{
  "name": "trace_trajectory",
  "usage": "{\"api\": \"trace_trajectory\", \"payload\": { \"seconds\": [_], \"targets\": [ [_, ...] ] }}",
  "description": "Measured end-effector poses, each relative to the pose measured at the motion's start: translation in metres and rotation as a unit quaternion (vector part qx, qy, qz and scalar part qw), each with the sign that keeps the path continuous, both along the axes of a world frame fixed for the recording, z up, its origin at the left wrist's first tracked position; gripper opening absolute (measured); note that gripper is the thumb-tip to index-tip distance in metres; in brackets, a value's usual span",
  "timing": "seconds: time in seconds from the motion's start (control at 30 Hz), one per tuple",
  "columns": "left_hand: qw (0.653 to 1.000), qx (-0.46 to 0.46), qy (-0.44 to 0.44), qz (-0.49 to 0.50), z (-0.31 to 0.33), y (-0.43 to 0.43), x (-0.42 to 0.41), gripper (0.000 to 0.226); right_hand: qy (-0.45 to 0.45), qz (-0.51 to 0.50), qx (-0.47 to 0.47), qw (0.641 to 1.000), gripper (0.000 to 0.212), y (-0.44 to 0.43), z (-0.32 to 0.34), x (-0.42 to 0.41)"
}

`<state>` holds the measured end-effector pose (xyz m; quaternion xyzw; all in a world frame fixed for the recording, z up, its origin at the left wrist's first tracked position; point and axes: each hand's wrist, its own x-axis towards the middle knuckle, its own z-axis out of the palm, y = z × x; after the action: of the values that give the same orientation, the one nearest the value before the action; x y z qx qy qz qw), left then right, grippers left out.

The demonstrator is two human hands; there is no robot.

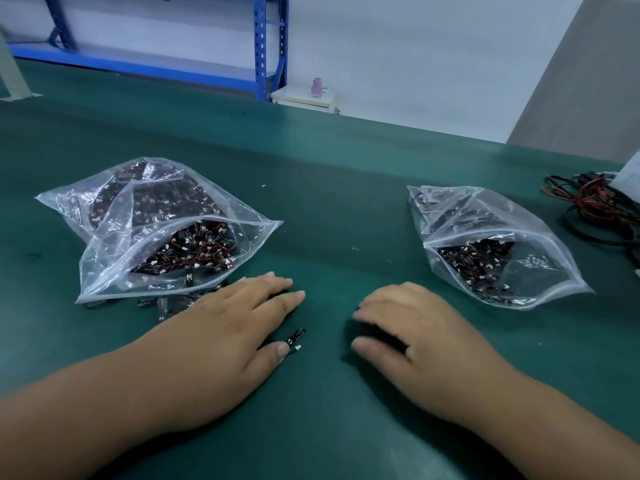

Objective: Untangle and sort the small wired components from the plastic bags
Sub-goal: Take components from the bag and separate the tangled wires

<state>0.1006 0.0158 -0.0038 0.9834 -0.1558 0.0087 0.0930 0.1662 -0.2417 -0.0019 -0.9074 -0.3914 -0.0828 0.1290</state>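
Two open clear zip bags lie on the green mat. The left bag (pixel 173 251) and the right bag (pixel 502 258) are both full of small black components with red wires and white plugs. A second filled bag (pixel 114 188) lies behind the left one. Several loose components (pixel 169 303) are spilled at the left bag's mouth. My left hand (pixel 242 323) lies palm down with straight fingers over some of them, and one component (pixel 296 339) shows beside its thumb. My right hand (pixel 415 327) rests palm down with its fingers bent over a dark patch; what is under it is hidden.
A tangle of black and red cables (pixel 595 206) lies at the mat's right edge beside a white sheet (pixel 630 174). Beyond the table's far edge stand a blue shelf frame (pixel 261 46) and a white cabinet (pixel 304 98) with a pink bottle on top.
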Motion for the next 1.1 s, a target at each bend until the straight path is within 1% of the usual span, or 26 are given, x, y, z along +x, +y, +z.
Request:
{"api": "trace_trajectory", "payload": {
  "seconds": [0.03,0.1,0.17,0.23,0.27,0.37,0.47,0.6,0.7,0.77,0.83,0.87,0.97,1.03,1.1],
  "targets": [
    [1.000,-0.011,0.002,-0.008,0.001,-0.001,0.000,0.060,0.042,0.005,-0.026,0.999,0.050,0.002,-0.002,0.000],
    [0.999,-0.028,0.006,-0.028,0.005,-0.003,-0.001,0.059,0.068,0.016,-0.051,0.996,0.063,0.002,-0.004,0.001],
    [0.999,-0.017,-0.006,-0.045,0.006,-0.006,-0.003,0.060,0.076,0.021,-0.048,0.996,0.065,0.001,-0.005,0.003],
    [0.998,0.025,-0.029,-0.042,0.004,-0.007,-0.003,0.060,0.087,0.014,-0.046,0.995,0.066,0.000,-0.005,0.004],
    [0.998,0.041,-0.035,-0.030,0.004,-0.007,-0.003,0.064,0.090,0.012,-0.047,0.995,0.066,0.001,-0.004,0.004],
    [0.998,0.052,-0.031,0.026,-0.002,-0.005,-0.004,0.088,0.096,0.014,-0.040,0.994,0.066,0.001,-0.004,0.005],
    [0.997,0.038,-0.023,0.055,-0.007,0.000,-0.003,0.096,0.098,0.011,-0.041,0.994,0.067,0.001,-0.004,0.005],
    [0.999,-0.008,-0.005,0.032,-0.005,0.001,0.003,0.090,0.091,0.011,-0.060,0.994,0.073,0.003,-0.002,0.003],
    [0.999,-0.050,-0.011,-0.011,-0.004,-0.005,0.005,0.082,0.101,0.019,-0.087,0.991,0.087,0.009,-0.003,-0.005],
    [0.994,-0.096,-0.011,-0.045,-0.001,-0.012,0.003,0.075,0.106,0.019,-0.097,0.989,0.096,0.019,-0.006,-0.012],
    [0.985,-0.157,-0.016,-0.070,0.004,-0.017,-0.001,0.068,0.099,0.004,-0.089,0.991,0.097,0.030,-0.009,-0.018],
    [0.982,-0.170,-0.031,-0.075,0.006,-0.018,-0.003,0.067,0.095,-0.004,-0.083,0.992,0.098,0.034,-0.009,-0.020],
    [0.987,-0.144,-0.065,-0.037,0.006,-0.016,-0.006,0.073,0.090,-0.023,-0.070,0.993,0.102,0.042,-0.010,-0.023],
    [0.991,-0.128,-0.041,-0.001,0.002,-0.012,-0.006,0.081,0.094,-0.026,-0.062,0.993,0.100,0.049,-0.012,-0.024],
    [0.993,-0.120,-0.004,0.009,-0.002,-0.012,-0.004,0.084,0.101,-0.006,-0.049,0.994,0.089,0.060,-0.013,-0.024]
  ]
}}
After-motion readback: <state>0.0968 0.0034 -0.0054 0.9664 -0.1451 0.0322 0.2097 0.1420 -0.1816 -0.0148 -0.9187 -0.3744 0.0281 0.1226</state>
